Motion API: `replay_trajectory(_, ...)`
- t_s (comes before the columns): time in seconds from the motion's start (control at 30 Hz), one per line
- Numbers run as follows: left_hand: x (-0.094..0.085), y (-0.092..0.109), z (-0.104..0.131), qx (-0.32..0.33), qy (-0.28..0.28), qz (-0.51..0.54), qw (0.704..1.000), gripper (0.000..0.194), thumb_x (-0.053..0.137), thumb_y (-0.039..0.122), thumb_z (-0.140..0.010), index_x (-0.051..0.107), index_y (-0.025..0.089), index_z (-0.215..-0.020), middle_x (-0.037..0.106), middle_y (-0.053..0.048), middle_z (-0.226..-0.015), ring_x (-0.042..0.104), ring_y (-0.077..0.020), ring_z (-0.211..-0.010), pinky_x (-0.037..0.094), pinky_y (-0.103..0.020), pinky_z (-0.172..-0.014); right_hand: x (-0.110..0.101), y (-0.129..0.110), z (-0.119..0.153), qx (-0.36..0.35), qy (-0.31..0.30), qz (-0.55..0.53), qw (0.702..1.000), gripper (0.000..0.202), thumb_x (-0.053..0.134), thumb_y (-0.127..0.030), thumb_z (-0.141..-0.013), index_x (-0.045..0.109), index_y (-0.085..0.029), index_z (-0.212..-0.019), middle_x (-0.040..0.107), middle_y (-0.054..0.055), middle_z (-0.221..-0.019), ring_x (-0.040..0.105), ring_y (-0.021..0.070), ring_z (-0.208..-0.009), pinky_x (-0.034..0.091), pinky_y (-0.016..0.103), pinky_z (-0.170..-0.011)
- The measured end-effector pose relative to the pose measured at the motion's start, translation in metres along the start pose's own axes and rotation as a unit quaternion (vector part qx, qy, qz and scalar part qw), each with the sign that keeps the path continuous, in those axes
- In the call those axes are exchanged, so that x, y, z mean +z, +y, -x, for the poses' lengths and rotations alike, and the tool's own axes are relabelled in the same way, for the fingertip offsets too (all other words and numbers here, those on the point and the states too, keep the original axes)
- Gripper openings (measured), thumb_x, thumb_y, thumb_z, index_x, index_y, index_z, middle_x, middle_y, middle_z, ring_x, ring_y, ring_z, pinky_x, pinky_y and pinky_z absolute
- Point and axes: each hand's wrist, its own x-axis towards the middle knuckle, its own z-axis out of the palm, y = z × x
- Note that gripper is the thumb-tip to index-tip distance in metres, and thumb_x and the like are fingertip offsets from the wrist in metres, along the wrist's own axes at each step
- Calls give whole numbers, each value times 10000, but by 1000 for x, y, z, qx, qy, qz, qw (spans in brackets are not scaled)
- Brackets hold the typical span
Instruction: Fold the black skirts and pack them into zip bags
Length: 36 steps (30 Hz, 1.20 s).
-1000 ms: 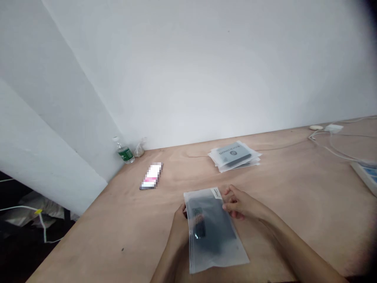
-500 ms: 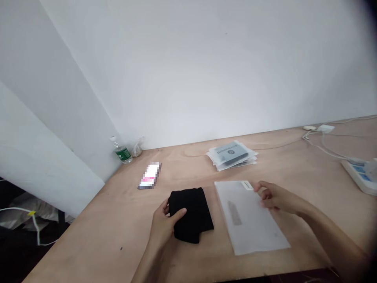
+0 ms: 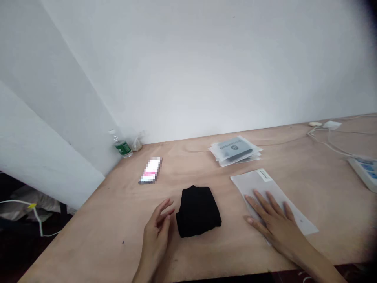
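A folded black cloth [image 3: 199, 212] lies on the wooden table in front of me. Just left of it is my left hand [image 3: 156, 228], fingers loosely curved and apart from the thumb, with nothing in them and a small gap to the cloth. My right hand [image 3: 273, 220] lies flat with spread fingers on a frosted plastic bag [image 3: 253, 182] to the right of the cloth. A white barcode label [image 3: 264, 175] shows at the bag's far end. The hand covers the bag's middle and near left part.
Behind the bag sits a stack of frosted packets [image 3: 235, 150] with dark contents. A phone [image 3: 150, 170] lies at the left, near a water bottle [image 3: 123, 148] and a small plastic bag [image 3: 137, 144]. White cables [image 3: 324, 142] and a power strip [image 3: 365, 173] are at the right.
My left hand has let go of the black cloth, which now lies turned and slightly farther right. The frosted bag has shifted right and away, and my right hand has flattened onto it.
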Motion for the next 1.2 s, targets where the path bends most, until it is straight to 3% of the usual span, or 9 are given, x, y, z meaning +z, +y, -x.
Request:
replay_trajectory(0.17, 2, 8, 20, -43, -2, -76, 996, 392, 507, 433, -793, 564, 220, -1118, 668, -56, -1036, 617, -228, -975, 474, -360, -859, 2, 32, 0, 36, 3, 35, 999, 587, 276, -604, -828, 271, -382, -1372, 228, -31, -1470, 163, 352, -1332, 182, 659, -972)
replay_trajectory(0.27, 10, 12, 28, -43, -32, -74, 996, 400, 484, 422, -815, 531, 228, -1162, 673, -51, -1017, 622, -216, -957, 471, -351, -852, -6, 24, -4, 59, 42, 33, 997, 578, 306, -591, -827, 368, -331, -1340, 301, 28, -1445, 224, 381, -1306, 185, 698, -937)
replay_trajectory(0.37, 17, 13, 30, -43, -37, -49, 997, 436, 488, 396, -821, 466, 238, -1226, 663, -45, -1035, 611, -202, -978, 463, -338, -861, -18, -28, -7, 7, 115, -34, 993, 514, 338, -493, -858, 445, -236, -1290, 395, 94, -1387, 320, 329, -1271, 242, 619, -976)
replay_trajectory(0.5, 24, 13, 27, -32, -59, -1, 998, 437, 506, 370, -820, 450, 233, -1231, 631, -53, -1102, 588, -193, -1017, 441, -328, -897, -24, -117, -12, -151, 82, -184, 968, 467, 518, -377, -796, 493, -234, -1240, 475, 58, -1326, 453, 267, -1154, 396, 443, -933)
replay_trajectory(0.63, 27, 13, 30, -37, -58, 38, 997, 412, 462, 375, -853, 432, 228, -1237, 587, -72, -1170, 563, -188, -1052, 428, -324, -912, -16, -155, -16, -155, 71, -283, 944, 261, 486, -215, -805, 620, -244, -1027, 606, 35, -1162, 536, 251, -1016, 434, 426, -863)
replay_trajectory(0.8, 35, 19, 32, -44, -26, 90, 995, 403, 432, 380, -869, 403, 247, -1248, 532, -72, -1221, 538, -178, -1082, 420, -319, -921, -8, -147, -19, -26, 60, -514, 855, 196, 438, -282, -856, 588, -205, -957, 648, 60, -961, 589, 204, -891, 471, 366, -786)
replay_trajectory(1.0, 40, 16, 23, -51, 18, 115, 992, 528, 545, 293, -781, 314, 224, -1250, 556, -64, -1030, 622, -150, -775, 512, -312, -722, -10, -103, -7, 222, 115, -758, 602, 199, 615, -391, -740, 536, -224, -816, 621, -9, -842, 610, 154, -799, 506, 273, -705)
replay_trajectory(1.1, 30, 12, 25, -24, 73, -1, 997, 479, 526, 304, -787, 361, 217, -1228, 555, -70, -998, 608, -180, -793, 516, -364, -722, -15, -74, 6, 242, 127, -746, 607, 319, 692, -344, -671, 520, -251, -923, 619, -8, -911, 629, 172, -808, 522, 295, -722)
replay_trajectory(1.2, 22, 12, 28, 109, 73, -187, 973, 540, 612, 338, -723, 430, 233, -1221, 518, -105, -1151, 513, -276, -1058, 437, -485, -874, -22, -60, 14, 247, 106, -707, 654, 629, 718, -353, -639, 387, -314, -1173, 584, 19, -1019, 656, 209, -735, 549, 371, -666)
